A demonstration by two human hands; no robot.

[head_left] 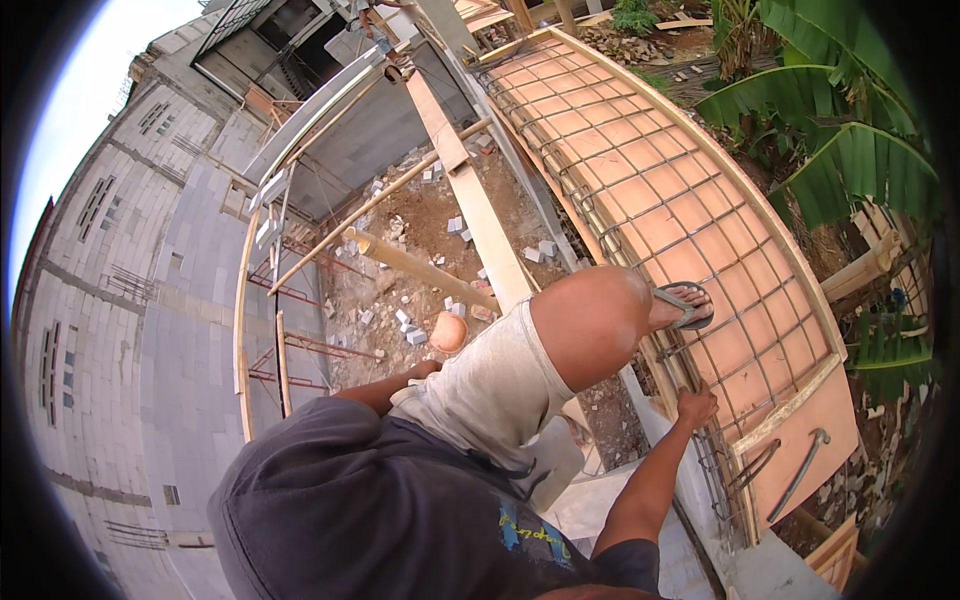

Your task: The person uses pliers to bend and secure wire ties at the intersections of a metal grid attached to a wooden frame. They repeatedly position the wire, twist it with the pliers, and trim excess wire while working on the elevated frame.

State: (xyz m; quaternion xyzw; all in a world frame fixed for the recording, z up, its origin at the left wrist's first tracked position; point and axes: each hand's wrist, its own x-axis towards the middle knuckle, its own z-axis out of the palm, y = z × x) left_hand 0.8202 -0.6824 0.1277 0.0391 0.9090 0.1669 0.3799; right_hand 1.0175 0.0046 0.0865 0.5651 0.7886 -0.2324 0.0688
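The rebar mesh (640,190) runs from the upper middle of the frame down to the lower right, lying over a curved plywood form (812,425) edged with timber. It looks stiff and heavy, its bars thin, rough and likely rusty (hard on bare skin), so the surest hold would be a full fist around a single bar near a crossing, where it should flex least.

The right hand (695,405), right of centre, is closed on the near edge of the mesh, fingers curled over a bar. A sandalled foot (688,305) just above it rests on the bars, with the bent knee (590,320) at mid-frame.

The left hand (425,370), left of centre, lies against the light shorts (490,385) at the thigh; how far it is open I cannot tell, since the leg hides the fingers. Two bent steel bars (790,475) lie loose on the plywood at lower right. Rubble and block offcuts (405,300) litter the ground far below.
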